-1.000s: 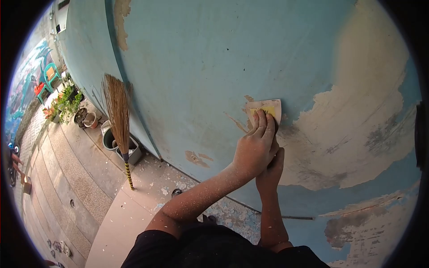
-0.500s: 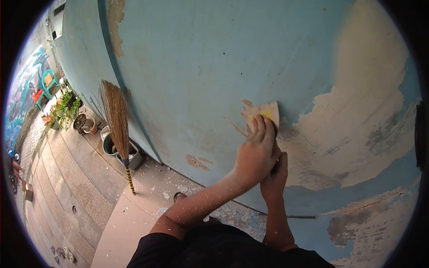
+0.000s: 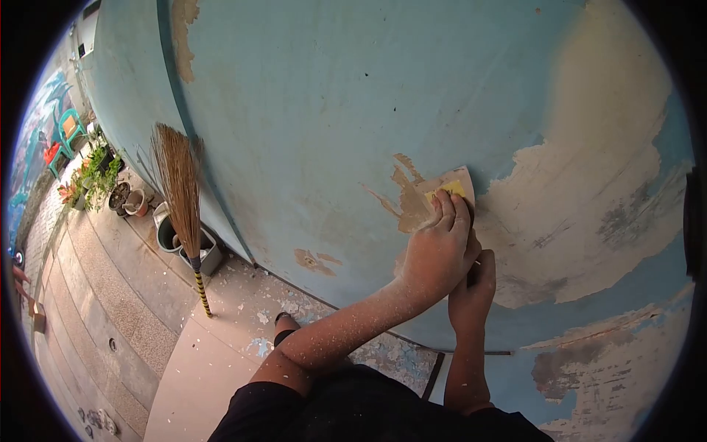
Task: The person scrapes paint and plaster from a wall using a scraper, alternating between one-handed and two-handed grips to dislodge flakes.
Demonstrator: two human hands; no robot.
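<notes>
A flat scraper (image 3: 462, 175) with a yellow label lies against the blue painted wall (image 3: 309, 110). The fingers of my left hand (image 3: 438, 254) press together on its blade. Below and to the right, my right hand (image 3: 473, 295) is closed around the scraper's lower end, where the handle is mostly hidden. Just left of the blade, a bare tan patch (image 3: 409, 195) shows through torn paint. To the right spreads a large bare, grey-smudged area (image 3: 582, 199).
A stick broom (image 3: 179, 191) with a striped handle leans on the wall by grey buckets (image 3: 210, 258). Paint flakes (image 3: 398, 357) litter the floor near my foot (image 3: 286, 322). Potted plants (image 3: 96, 173) and green chairs (image 3: 70, 129) stand far left. Part of another person (image 3: 20, 278) shows at the left edge.
Both hands and the scraper have moved right along the wall. The tan patch left of the blade now shows larger. The view has shifted slightly, and more of my foot shows.
</notes>
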